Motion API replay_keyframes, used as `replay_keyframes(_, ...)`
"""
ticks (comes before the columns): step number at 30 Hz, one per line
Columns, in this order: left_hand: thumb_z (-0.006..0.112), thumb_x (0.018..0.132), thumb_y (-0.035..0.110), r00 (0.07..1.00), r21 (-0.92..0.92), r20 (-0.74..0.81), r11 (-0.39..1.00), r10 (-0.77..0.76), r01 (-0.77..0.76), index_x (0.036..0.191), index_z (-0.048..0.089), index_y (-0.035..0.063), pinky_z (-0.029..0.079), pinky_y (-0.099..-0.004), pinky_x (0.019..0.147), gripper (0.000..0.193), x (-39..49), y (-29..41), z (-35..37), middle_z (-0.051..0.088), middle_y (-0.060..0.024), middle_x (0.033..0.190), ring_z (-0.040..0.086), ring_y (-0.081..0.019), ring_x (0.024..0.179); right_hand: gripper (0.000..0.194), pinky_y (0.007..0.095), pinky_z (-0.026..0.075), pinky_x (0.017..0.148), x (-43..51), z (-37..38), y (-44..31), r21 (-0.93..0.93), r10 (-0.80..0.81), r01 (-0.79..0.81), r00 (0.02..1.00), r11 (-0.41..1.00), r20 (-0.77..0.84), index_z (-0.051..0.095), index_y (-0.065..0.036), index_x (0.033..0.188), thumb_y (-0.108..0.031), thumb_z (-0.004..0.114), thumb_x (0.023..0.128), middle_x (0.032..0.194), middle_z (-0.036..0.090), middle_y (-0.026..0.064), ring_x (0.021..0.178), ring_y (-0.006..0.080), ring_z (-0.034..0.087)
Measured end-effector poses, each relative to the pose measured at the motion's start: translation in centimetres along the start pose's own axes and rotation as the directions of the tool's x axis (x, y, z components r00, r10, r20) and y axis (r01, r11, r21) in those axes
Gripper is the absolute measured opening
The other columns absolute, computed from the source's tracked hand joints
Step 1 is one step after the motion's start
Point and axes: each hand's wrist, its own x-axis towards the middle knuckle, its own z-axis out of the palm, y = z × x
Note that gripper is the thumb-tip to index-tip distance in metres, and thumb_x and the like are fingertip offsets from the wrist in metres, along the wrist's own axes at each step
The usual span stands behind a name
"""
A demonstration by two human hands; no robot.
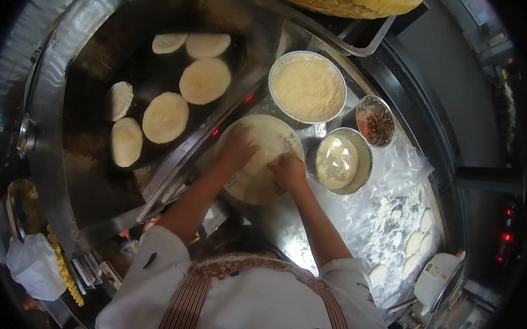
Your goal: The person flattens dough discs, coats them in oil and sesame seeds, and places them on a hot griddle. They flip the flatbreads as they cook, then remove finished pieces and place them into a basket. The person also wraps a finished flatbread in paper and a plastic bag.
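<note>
A large pale basin [262, 191] with writing and faint red marks lies in front of my body, between the griddle and the steel worktop. My left hand [239, 146] reaches over its left part, blurred, with fingers bent and no held thing visible. Over the basin's right part, my right hand [289, 169] has thumb and fingers drawn together; whether something small is pinched there is hidden. The basin's pale contents are too blurred to name. Just beyond it stands a white bowl [307, 87] heaped with pale yellow crumbly powder.
Several round flatbreads [166, 118] lie on the dark griddle [88, 182] at left. Right of the basin are a steel pot [364, 183] and a container of reddish-brown contents [375, 121]. Small dough rounds [378, 275] sit on floured plastic sheeting [371, 241]. A woven straw lid [343, 2] is at the top.
</note>
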Motion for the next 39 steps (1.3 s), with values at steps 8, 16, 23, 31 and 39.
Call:
replay_keyframes(8, 0.067, 0.071, 0.038, 0.990, 0.102, -0.114, 0.992, 0.086, -0.075, 0.099, 0.063, 0.0050, 0.046, -0.0428, 0.078, 0.044, 2.1, -0.4, -1.1, 0.061, -0.0178, 0.098, 0.058, -0.0334, 0.092, 0.033, 0.0432, 0.049, 0.071, 0.9, 0.1, 0.2, -0.006, -0.050, 0.050, 0.996, 0.999, -0.077, 0.063, -0.001, 0.081, -0.031, 0.070, 0.069, 0.082, 0.063, 0.0190, 0.076, 0.0356, 0.061)
replay_keyframes(16, 0.073, 0.067, 0.035, 0.965, -0.109, 0.242, 0.985, -0.103, 0.132, 0.094, 0.064, 0.0028, 0.046, -0.0414, 0.077, 0.043, 2.4, 0.6, -1.3, 0.061, -0.0173, 0.095, 0.058, -0.0317, 0.090, 0.032, 0.0439, 0.049, 0.073, 1.0, -0.2, -0.2, -0.115, -0.065, 0.064, 0.998, 0.991, -0.003, 0.064, -0.002, 0.082, -0.031, 0.069, 0.068, 0.087, 0.063, 0.0201, 0.079, 0.0352, 0.061)
replay_keyframes(23, 0.074, 0.064, 0.032, 0.780, 0.129, 0.563, 0.962, -0.271, 0.241, 0.087, 0.063, 0.0020, 0.045, -0.0404, 0.078, 0.039, 2.9, 1.7, -3.2, 0.060, -0.0159, 0.096, 0.056, -0.0326, 0.094, 0.033, 0.0435, 0.049, 0.073, 0.3, -1.0, -1.4, -0.430, -0.150, 0.196, 0.979, 0.881, 0.139, 0.063, 0.002, 0.082, -0.029, 0.069, 0.070, 0.084, 0.063, 0.0220, 0.080, 0.0345, 0.062)
replay_keyframes(31, 0.074, 0.064, 0.039, 0.988, -0.040, 0.153, 0.998, -0.032, 0.039, 0.082, 0.064, 0.0033, 0.045, -0.0414, 0.076, 0.041, 1.8, 0.2, -1.1, 0.061, -0.0154, 0.089, 0.059, -0.0314, 0.087, 0.035, 0.0436, 0.049, 0.072, 0.5, -0.4, -0.5, -0.060, 0.065, -0.062, 0.997, 0.996, 0.051, 0.062, 0.003, 0.088, -0.027, 0.069, 0.072, 0.083, 0.063, 0.0211, 0.084, 0.0323, 0.063)
replay_keyframes(39, 0.074, 0.064, 0.039, 0.885, -0.126, 0.421, 0.953, -0.201, 0.276, 0.082, 0.063, 0.0032, 0.044, -0.0422, 0.078, 0.042, 2.0, 1.0, -2.0, 0.061, -0.0159, 0.088, 0.059, -0.0324, 0.086, 0.034, 0.0436, 0.049, 0.074, 0.5, -0.4, -0.4, -0.168, 0.099, -0.082, 0.990, 0.982, 0.100, 0.064, 0.000, 0.087, -0.027, 0.070, 0.067, 0.087, 0.063, 0.0205, 0.082, 0.0354, 0.062)
